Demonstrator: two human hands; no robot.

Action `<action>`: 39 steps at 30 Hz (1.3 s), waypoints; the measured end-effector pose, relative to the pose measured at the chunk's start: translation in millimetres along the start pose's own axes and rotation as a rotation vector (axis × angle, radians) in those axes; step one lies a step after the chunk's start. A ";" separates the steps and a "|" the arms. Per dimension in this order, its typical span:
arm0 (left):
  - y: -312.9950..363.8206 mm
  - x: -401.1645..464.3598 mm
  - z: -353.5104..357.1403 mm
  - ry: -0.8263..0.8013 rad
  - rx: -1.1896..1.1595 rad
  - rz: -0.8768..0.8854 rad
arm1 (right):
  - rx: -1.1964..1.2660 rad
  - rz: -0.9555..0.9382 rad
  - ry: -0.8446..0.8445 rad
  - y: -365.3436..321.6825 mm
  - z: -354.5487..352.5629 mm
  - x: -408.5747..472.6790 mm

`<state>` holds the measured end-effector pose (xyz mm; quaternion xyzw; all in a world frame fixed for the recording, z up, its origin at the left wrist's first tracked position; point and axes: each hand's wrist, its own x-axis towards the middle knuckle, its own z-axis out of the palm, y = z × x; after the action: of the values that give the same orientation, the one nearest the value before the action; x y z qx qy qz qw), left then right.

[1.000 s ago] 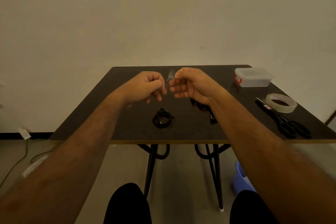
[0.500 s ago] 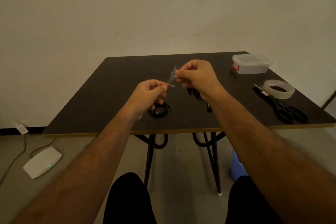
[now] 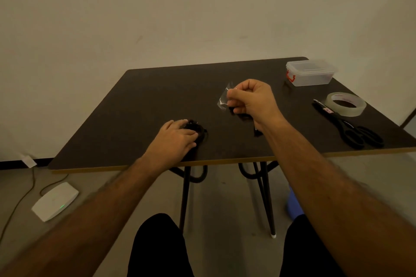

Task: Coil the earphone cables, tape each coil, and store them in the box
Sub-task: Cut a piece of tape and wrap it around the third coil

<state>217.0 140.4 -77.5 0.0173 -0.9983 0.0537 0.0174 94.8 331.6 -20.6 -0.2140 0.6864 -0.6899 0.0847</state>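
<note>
The left hand point(image 3: 177, 136) lies palm down on the dark square worktop point(image 3: 139, 108), its fingers point(image 3: 191, 134) bent over a coiled black earphone cable point(image 3: 199, 132) and touching it; whether they actually grip the coil cannot be told. The right hand point(image 3: 249, 99) is raised above the worktop with its fingers curled, the thumb and forefinger pinching a short strip of clear tape point(image 3: 224, 99) that hangs from the fingertips towards the left. Beneath the right wrist a second black earphone cable point(image 3: 256, 129) lies on the worktop, mostly hidden by the forearm, so its shape cannot be made out. At the far right corner stands a small clear plastic box with a lid and a red latch point(image 3: 310, 72). Nearer, along the right side, a roll of clear tape point(image 3: 346, 104) lies flat, just beside a pair of black-handled scissors point(image 3: 351, 128) whose blades point towards the box. On the floor point(image 3: 94, 186) to the left sits a flat white device with a green light point(image 3: 55, 201), with a cable running to it.
</note>
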 end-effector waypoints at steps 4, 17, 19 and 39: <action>0.4 -0.8 6.2 0.004 -0.070 -0.006 | -0.002 0.006 -0.023 4.6 2.1 -0.5; -0.6 7.7 6.8 0.074 -0.090 -0.059 | -0.029 0.002 -0.030 6.5 8.0 0.1; 0.7 9.3 5.6 0.055 -0.051 -0.078 | -0.028 -0.017 -0.016 6.5 10.1 -0.2; 30.1 3.1 -62.6 0.141 -0.999 -0.054 | -0.231 -0.380 0.308 6.2 70.5 -10.9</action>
<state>215.0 176.9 -18.5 0.0290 -0.8976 -0.4301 0.0925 132.5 271.6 -31.0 -0.2396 0.7130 -0.6348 -0.1767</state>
